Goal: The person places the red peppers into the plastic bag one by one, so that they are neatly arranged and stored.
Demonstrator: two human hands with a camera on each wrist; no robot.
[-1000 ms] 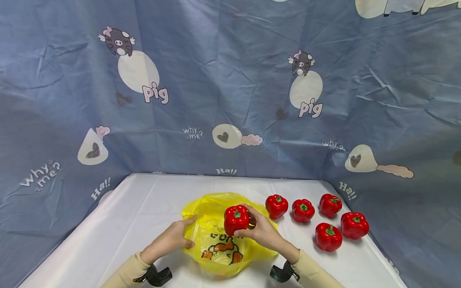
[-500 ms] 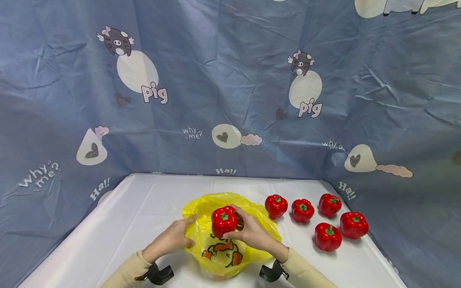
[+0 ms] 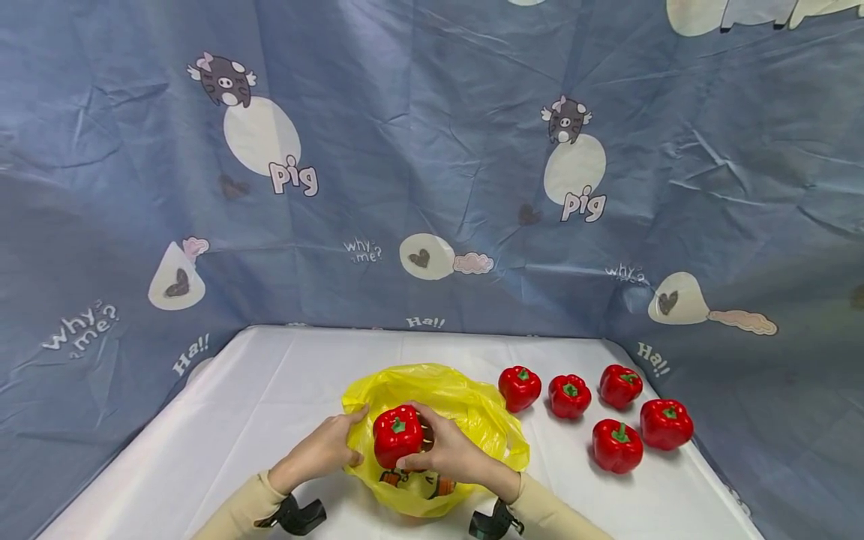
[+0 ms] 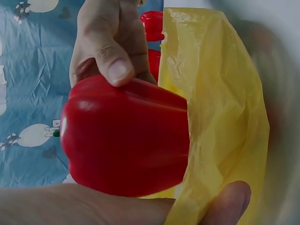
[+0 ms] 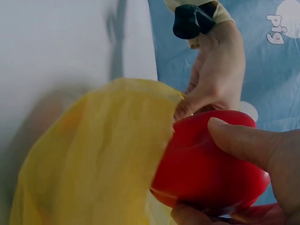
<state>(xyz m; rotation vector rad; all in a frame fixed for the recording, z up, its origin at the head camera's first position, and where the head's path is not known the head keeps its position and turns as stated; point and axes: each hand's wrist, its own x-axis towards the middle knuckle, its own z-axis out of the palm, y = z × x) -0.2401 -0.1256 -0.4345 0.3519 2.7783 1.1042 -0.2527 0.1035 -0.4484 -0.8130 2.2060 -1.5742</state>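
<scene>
One pepper (image 3: 394, 442) in right hand (image 3: 454, 452), five peppers (image 3: 569, 398) loose; one bag (image 3: 466, 405), contents unclear.

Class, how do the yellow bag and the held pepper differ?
The yellow bag is thin and crumpled; the held pepper is rounded and smooth. The bag bears a print; the pepper has a green stem. Both are held: the left hand grips the bag, the right hand the pepper.

the blue backdrop cloth (image 3: 466, 150) reads "pig" (image 3: 293, 177), "why me?" (image 3: 81, 328) and "ha!!" (image 3: 425, 322), each printed more than once.
</scene>
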